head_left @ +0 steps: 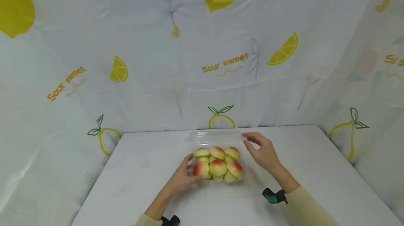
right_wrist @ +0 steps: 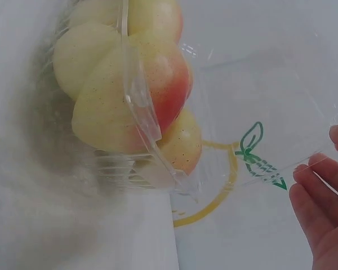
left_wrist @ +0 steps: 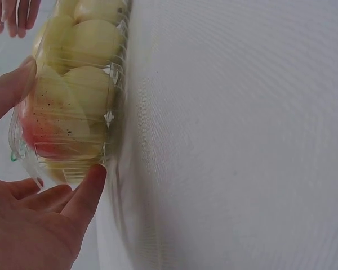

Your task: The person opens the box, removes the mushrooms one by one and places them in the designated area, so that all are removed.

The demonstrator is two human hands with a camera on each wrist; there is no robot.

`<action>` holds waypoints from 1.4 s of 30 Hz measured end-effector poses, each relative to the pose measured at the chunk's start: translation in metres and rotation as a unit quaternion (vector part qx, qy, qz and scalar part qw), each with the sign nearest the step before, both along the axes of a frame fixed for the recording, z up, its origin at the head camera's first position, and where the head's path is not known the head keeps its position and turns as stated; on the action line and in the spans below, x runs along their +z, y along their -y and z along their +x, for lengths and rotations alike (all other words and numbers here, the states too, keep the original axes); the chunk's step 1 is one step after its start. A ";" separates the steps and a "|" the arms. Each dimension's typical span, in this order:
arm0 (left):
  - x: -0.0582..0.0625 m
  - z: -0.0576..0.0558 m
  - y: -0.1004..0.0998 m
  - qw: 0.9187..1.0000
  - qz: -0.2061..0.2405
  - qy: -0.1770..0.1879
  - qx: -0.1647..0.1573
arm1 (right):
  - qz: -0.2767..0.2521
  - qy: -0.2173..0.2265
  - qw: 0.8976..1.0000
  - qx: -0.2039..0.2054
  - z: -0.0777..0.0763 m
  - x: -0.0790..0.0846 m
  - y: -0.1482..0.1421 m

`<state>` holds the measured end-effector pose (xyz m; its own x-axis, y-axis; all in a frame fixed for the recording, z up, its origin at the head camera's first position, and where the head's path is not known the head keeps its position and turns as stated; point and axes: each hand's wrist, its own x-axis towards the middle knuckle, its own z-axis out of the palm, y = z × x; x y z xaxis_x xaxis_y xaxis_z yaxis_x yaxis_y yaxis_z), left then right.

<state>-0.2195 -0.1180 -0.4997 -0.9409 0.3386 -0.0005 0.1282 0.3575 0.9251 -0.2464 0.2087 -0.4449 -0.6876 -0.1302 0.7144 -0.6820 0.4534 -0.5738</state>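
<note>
A clear plastic clamshell box (right_wrist: 141, 98) full of yellow fruits (head_left: 217, 167) with red blushes stands on the table, its hinged lid (head_left: 216, 136) raised at the back. Around the box's left end curls my left hand (head_left: 181, 178), thumb over the front rim and fingertips low on the wall, gripping it. My right hand (head_left: 265, 153) pinches the right edge of the lid between thumb and fingers. In the right wrist view, the fingers (right_wrist: 312, 205) appear at the lid's clear edge, beyond the fruits.
The white table (head_left: 142, 170) ends at a backdrop (head_left: 151, 89) printed with lemons and "Sour sweet". A dark strap device (head_left: 274, 196) sits on the right wrist, and another (head_left: 170, 220) on the left.
</note>
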 end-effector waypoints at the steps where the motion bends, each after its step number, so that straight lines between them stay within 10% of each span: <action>1: 0.000 0.000 -0.001 1.000 0.000 0.000 0.000 | 0.000 -0.002 1.000 -0.002 -0.002 0.000 0.000; 18: 0.004 -0.002 -0.005 1.000 0.010 0.012 0.010 | -0.020 -0.006 0.998 -0.051 -0.035 -0.002 0.001; 42: 0.001 0.000 -0.006 1.000 0.015 0.013 0.012 | -0.032 0.107 0.991 -0.071 -0.061 -0.027 0.002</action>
<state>-0.2195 -0.1116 -0.4991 -0.9486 0.3162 -0.0158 0.0948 0.3315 0.9387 -0.3078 0.2071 -0.4722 -0.8327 0.0206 0.5534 -0.4727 0.4941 -0.7297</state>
